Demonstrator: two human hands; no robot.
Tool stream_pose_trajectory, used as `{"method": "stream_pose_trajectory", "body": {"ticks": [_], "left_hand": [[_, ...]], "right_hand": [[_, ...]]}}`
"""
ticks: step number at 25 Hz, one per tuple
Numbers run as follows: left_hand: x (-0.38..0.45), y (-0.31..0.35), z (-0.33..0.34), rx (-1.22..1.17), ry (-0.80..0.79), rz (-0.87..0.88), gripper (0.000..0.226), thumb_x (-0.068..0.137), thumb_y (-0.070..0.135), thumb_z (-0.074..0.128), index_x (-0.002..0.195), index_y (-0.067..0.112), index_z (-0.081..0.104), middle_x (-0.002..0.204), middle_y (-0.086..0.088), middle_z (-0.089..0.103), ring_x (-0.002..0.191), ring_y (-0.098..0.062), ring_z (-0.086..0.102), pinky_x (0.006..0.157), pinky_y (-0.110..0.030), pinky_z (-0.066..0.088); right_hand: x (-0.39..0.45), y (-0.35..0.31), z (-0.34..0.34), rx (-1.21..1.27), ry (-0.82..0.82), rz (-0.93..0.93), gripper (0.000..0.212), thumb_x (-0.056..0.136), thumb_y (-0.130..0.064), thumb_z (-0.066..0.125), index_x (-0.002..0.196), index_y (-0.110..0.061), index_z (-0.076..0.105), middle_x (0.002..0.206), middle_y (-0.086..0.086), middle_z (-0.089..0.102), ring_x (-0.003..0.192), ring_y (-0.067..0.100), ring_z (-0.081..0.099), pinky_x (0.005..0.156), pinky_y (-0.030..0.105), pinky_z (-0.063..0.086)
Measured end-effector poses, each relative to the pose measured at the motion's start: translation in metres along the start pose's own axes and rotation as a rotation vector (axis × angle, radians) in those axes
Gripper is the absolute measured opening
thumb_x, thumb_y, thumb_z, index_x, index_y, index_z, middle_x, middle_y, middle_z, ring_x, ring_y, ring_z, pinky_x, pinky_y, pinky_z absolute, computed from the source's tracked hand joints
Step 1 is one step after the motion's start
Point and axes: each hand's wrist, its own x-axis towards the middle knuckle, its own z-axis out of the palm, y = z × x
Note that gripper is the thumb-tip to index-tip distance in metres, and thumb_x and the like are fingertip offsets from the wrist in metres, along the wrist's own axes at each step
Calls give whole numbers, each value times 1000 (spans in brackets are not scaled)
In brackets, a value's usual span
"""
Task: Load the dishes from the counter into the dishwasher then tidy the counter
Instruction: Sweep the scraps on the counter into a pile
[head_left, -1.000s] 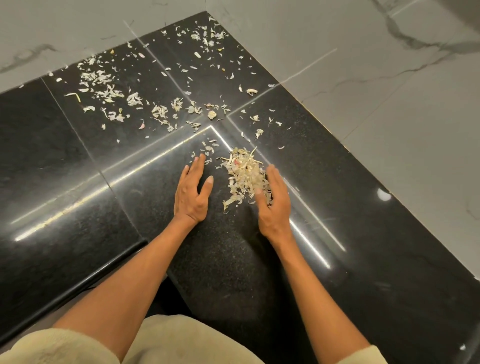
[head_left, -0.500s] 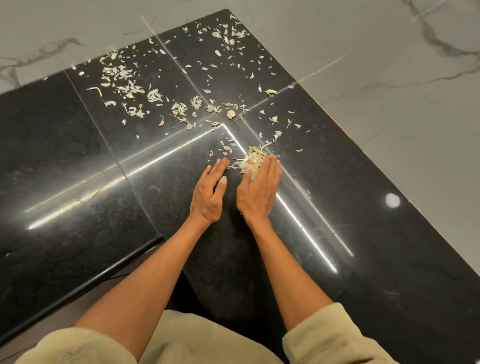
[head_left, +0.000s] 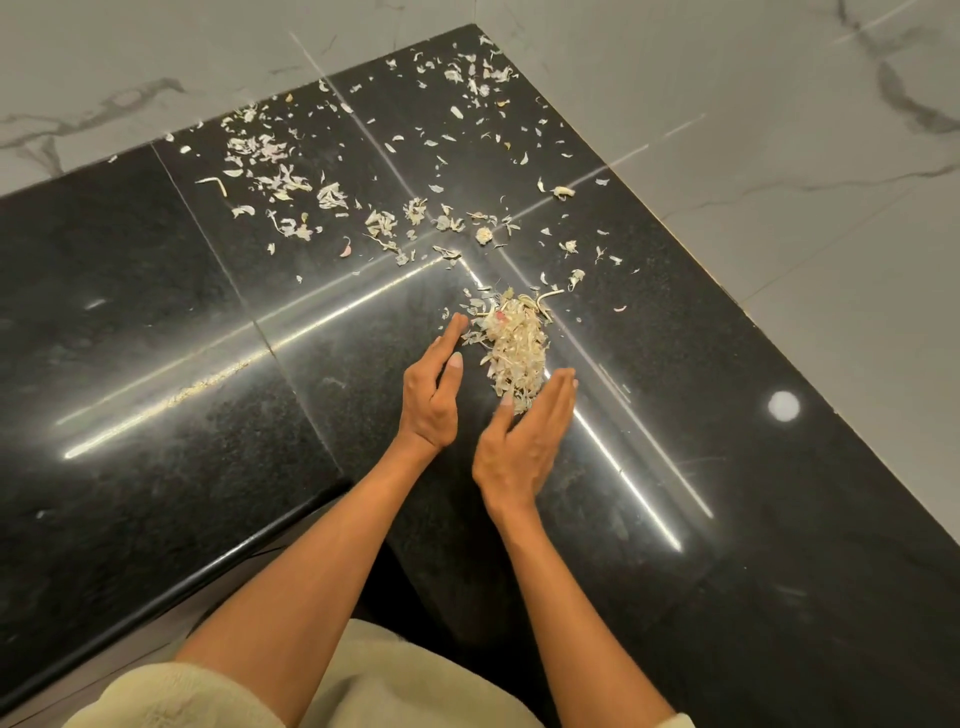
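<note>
A heap of pale garlic peels (head_left: 514, 348) lies on the black granite counter (head_left: 156, 374) in its inner corner. My left hand (head_left: 434, 387) stands on edge just left of the heap, fingers straight, fingertips near the heap's far left side. My right hand (head_left: 530, 436) is at the heap's near right side, fingers straight and together, cupping against the peels. Neither hand holds anything. More loose peels (head_left: 291, 187) are scattered across the counter beyond the heap, toward the back wall.
Grey marble wall tiles (head_left: 779, 156) bound the counter at the back and right. The counter's front edge (head_left: 171, 587) runs diagonally at lower left. A pale single garlic clove (head_left: 345, 249) lies among the scattered peels. Bright light streaks reflect on the stone.
My hands had pressed together over the heap half a second ago; now they have parted, the right hand has drawn back toward me, and the heap shows between them.
</note>
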Motion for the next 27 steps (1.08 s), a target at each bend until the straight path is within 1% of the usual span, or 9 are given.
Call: {"method": "stream_pose_trajectory", "body": {"ticks": [2, 7, 11, 13, 15, 18, 21, 25, 27], "left_hand": [[1, 1, -3, -25, -9, -6, 47, 100, 12, 39, 145, -2, 43, 146, 6, 45, 138, 3, 39, 113, -18, 30], [1, 1, -6, -61, -15, -37, 48, 100, 14, 39, 146, -1, 40, 149, 0, 45, 139, 2, 39, 113, -18, 30], [1, 4, -5, -58, -22, -23, 48, 100, 16, 40, 146, 1, 42, 150, -4, 46, 141, -5, 39, 116, -23, 29], [1, 2, -6, -59, -28, -33, 48, 100, 17, 41, 147, 3, 42, 150, -1, 46, 142, -6, 38, 118, -27, 29], [0, 1, -7, -54, -38, -38, 48, 101, 19, 41, 147, 5, 42, 150, 3, 45, 142, -5, 37, 119, -29, 29], [1, 1, -8, -57, -54, -36, 48, 101, 19, 40, 148, 6, 42, 150, 5, 44, 142, -5, 37, 119, -29, 28], [1, 1, -7, -45, -44, -39, 51, 101, 26, 40, 149, 7, 41, 152, 2, 44, 143, -8, 37, 119, -31, 28], [0, 0, -4, -16, -38, -21, 53, 101, 30, 40, 149, 8, 39, 153, 0, 43, 144, -10, 36, 120, -36, 29], [1, 1, -2, 8, -26, -15, 52, 101, 28, 40, 150, 9, 39, 153, 0, 42, 144, -10, 35, 120, -39, 29]], "right_hand": [[12, -21, 19, 12, -11, -5, 70, 101, -35, 38, 159, -4, 12, 167, 11, 12, 155, 19, 4, 126, 31, 3], [46, -41, 40, 80, -31, -99, 69, 99, -34, 37, 157, -1, 18, 165, 14, 17, 154, 23, 10, 126, 32, 5], [56, -17, 12, 136, 36, -181, 63, 101, -27, 42, 156, -3, 25, 164, 11, 23, 153, 19, 14, 125, 28, 8], [73, 4, -10, 94, 96, -140, 65, 98, -27, 46, 156, -2, 27, 163, 12, 25, 152, 20, 17, 125, 28, 9], [105, 27, -34, 31, 109, -74, 70, 97, -33, 46, 156, -1, 25, 164, 13, 24, 153, 24, 17, 126, 33, 10], [164, 45, -57, -70, 14, -14, 75, 100, -44, 45, 158, -3, 20, 165, 13, 19, 154, 25, 12, 126, 38, 10], [206, 38, -49, -174, -48, -40, 75, 102, -47, 45, 158, -4, 20, 165, 13, 19, 154, 24, 11, 126, 40, 9], [228, 26, -30, -294, -172, -207, 78, 100, -52, 38, 159, -5, 17, 166, 11, 17, 155, 20, 8, 127, 39, 5], [223, 14, -22, -256, -261, -293, 77, 100, -53, 34, 159, -7, 17, 166, 10, 15, 154, 19, 9, 127, 40, 6]]}}
